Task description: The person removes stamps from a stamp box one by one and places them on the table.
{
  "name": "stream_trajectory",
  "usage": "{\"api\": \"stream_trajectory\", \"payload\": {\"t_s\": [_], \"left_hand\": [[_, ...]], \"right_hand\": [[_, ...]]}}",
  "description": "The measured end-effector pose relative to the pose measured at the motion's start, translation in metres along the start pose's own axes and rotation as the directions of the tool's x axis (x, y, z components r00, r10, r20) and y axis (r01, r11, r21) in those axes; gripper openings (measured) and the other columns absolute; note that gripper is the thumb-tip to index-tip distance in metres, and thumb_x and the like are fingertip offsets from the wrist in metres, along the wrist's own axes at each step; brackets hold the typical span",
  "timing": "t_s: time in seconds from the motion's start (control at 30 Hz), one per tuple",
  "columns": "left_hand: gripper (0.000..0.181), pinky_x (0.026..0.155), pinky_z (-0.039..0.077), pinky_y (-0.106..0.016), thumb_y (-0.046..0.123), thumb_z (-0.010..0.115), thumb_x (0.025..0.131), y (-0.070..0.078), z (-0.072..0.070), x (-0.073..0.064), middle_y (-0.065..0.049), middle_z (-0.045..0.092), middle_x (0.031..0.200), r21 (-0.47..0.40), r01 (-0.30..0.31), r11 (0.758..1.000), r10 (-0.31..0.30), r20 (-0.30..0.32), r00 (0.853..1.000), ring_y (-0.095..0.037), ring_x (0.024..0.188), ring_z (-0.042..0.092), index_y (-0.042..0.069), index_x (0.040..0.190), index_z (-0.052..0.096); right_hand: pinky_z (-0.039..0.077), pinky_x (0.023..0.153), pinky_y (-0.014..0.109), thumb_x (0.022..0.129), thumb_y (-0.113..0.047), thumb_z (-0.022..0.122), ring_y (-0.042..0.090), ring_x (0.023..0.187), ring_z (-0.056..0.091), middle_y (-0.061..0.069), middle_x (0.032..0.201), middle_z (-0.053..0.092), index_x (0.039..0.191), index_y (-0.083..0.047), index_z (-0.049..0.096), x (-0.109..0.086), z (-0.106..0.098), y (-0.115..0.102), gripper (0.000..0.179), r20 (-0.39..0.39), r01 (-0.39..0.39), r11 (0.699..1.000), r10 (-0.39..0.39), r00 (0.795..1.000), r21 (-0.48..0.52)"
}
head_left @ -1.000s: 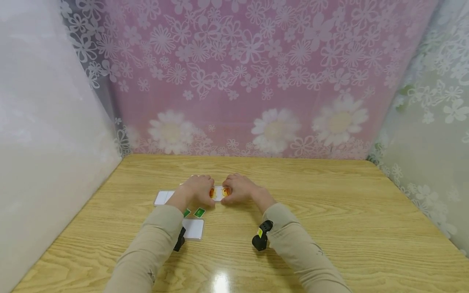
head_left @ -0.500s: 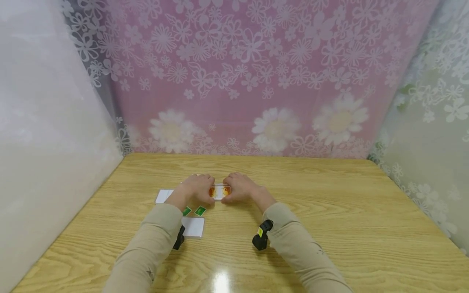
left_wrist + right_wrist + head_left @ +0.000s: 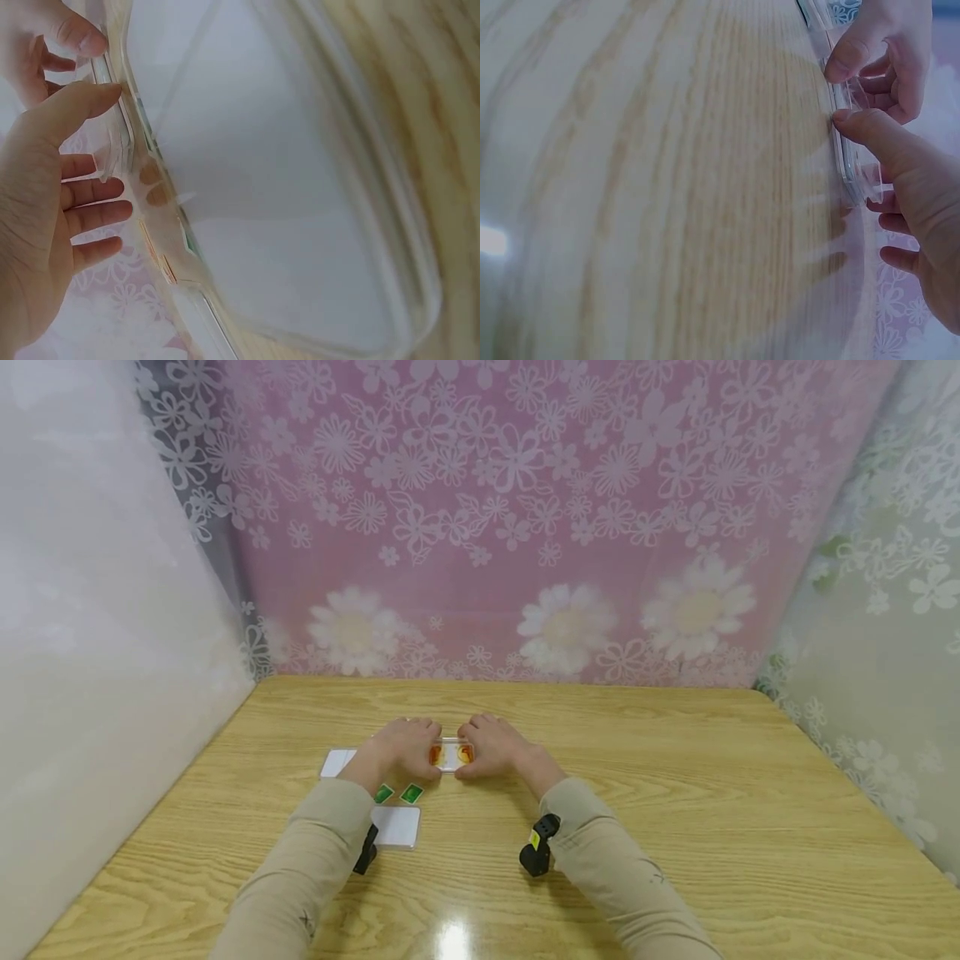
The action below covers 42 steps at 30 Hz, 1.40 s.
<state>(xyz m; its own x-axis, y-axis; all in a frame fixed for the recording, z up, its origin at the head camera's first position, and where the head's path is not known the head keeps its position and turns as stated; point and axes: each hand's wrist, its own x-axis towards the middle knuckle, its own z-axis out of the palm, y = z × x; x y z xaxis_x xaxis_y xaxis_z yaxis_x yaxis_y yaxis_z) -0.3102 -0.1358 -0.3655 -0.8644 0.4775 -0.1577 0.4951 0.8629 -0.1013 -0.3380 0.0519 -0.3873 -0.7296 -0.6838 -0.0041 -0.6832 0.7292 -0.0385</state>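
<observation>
In the head view my left hand [image 3: 407, 749] and right hand [image 3: 489, 747] hold a flat clear-edged case [image 3: 450, 755] by its two ends. White shows in its middle, and an orange picture lies beside each hand. Both wrist views show the thumbs on the case's near edge, with the fingers at its far side. In the left wrist view, my left hand [image 3: 45, 172] pinches the case with several fingers spread apart. From the right wrist, my right hand [image 3: 922, 187] appears with its thumb on the rim and the lower fingers extended. The fingers cover both ends of the case.
Two small green cards [image 3: 411, 793] lie near my left wrist. A white, clear-rimmed flat case [image 3: 397, 827] sits closer, partly behind the left sleeve. Another white flat piece [image 3: 337, 762] lies left of the left hand. The wood-grain table [image 3: 675, 793] meets a flowered curtain [image 3: 480, 527] behind.
</observation>
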Motion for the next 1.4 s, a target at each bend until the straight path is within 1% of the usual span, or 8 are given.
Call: {"api": "stream_trajectory", "payload": {"t_s": [0.2,0.37,0.47,0.67,0.83,0.9,1.2,1.4], "left_hand": [[0.074,0.102,0.030,-0.043,0.061,0.056,0.080,-0.003,0.003,0.001,-0.009,0.049,0.125,0.087,-0.044,0.995,0.049,-0.058,0.997,-0.026,0.118,0.043,0.006,0.128,0.045],[0.071,0.100,0.031,-0.041,0.064,0.056,0.079,-0.007,0.007,-0.001,-0.008,0.050,0.117,0.120,-0.085,0.989,0.097,-0.101,0.990,-0.024,0.112,0.043,0.007,0.121,0.048],[0.073,0.099,0.032,-0.041,0.064,0.056,0.079,-0.009,0.009,-0.002,-0.008,0.049,0.116,0.137,-0.097,0.986,0.114,-0.116,0.987,-0.024,0.110,0.043,0.006,0.123,0.047],[0.079,0.102,0.030,-0.042,0.066,0.051,0.081,-0.011,0.011,-0.003,-0.009,0.049,0.126,0.152,-0.101,0.983,0.116,-0.094,0.989,-0.026,0.118,0.043,0.006,0.131,0.045],[0.080,0.103,0.028,-0.044,0.066,0.046,0.083,-0.011,0.012,-0.005,-0.011,0.046,0.133,0.125,-0.097,0.988,0.105,-0.064,0.992,-0.028,0.124,0.040,0.005,0.135,0.043],[0.079,0.103,0.029,-0.044,0.066,0.045,0.084,-0.010,0.012,-0.005,-0.012,0.046,0.132,0.117,-0.095,0.989,0.103,-0.060,0.993,-0.028,0.124,0.040,0.005,0.134,0.044],[0.071,0.103,0.029,-0.046,0.061,0.045,0.087,-0.007,0.011,-0.008,-0.012,0.048,0.130,0.083,-0.086,0.993,0.089,-0.029,0.996,-0.030,0.124,0.041,0.004,0.131,0.047],[0.067,0.101,0.031,-0.045,0.060,0.045,0.088,-0.007,0.012,-0.007,-0.010,0.050,0.126,0.090,-0.084,0.992,0.087,-0.027,0.996,-0.028,0.121,0.042,0.006,0.127,0.050]], "right_hand": [[0.035,0.098,0.043,0.078,-0.054,0.064,0.022,0.114,0.043,0.005,0.120,0.050,0.125,-0.011,0.052,-0.002,-0.002,0.001,0.065,-0.008,0.003,1.000,-0.003,1.000,-0.007],[0.037,0.096,0.039,0.078,-0.055,0.064,0.022,0.112,0.044,0.006,0.120,0.050,0.128,-0.010,0.051,-0.006,-0.007,0.003,0.069,-0.024,0.016,1.000,-0.017,1.000,-0.020],[0.038,0.095,0.038,0.077,-0.054,0.066,0.023,0.112,0.045,0.007,0.120,0.050,0.129,-0.010,0.050,-0.009,-0.009,0.008,0.070,-0.036,0.013,1.000,-0.014,0.999,-0.018],[0.036,0.096,0.041,0.077,-0.051,0.068,0.025,0.113,0.045,0.008,0.119,0.050,0.129,-0.009,0.051,-0.020,-0.008,0.026,0.069,-0.079,-0.011,1.000,0.012,0.997,0.006],[0.039,0.090,0.042,0.078,-0.049,0.068,0.025,0.106,0.047,0.009,0.113,0.051,0.127,-0.007,0.051,-0.033,-0.008,0.040,0.067,-0.107,-0.020,1.000,0.022,0.994,0.018],[0.040,0.087,0.042,0.078,-0.049,0.068,0.025,0.104,0.048,0.008,0.110,0.051,0.127,-0.006,0.052,-0.039,-0.009,0.045,0.067,-0.112,-0.022,0.999,0.025,0.993,0.023],[0.040,0.089,0.042,0.078,-0.049,0.068,0.026,0.104,0.048,0.010,0.110,0.052,0.126,-0.005,0.052,-0.058,-0.010,0.056,0.067,-0.110,-0.025,0.999,0.028,0.994,0.028],[0.041,0.088,0.043,0.077,-0.050,0.068,0.026,0.103,0.048,0.010,0.111,0.053,0.125,-0.005,0.054,-0.071,-0.011,0.055,0.067,-0.105,0.026,1.000,-0.024,0.994,0.016]]}}
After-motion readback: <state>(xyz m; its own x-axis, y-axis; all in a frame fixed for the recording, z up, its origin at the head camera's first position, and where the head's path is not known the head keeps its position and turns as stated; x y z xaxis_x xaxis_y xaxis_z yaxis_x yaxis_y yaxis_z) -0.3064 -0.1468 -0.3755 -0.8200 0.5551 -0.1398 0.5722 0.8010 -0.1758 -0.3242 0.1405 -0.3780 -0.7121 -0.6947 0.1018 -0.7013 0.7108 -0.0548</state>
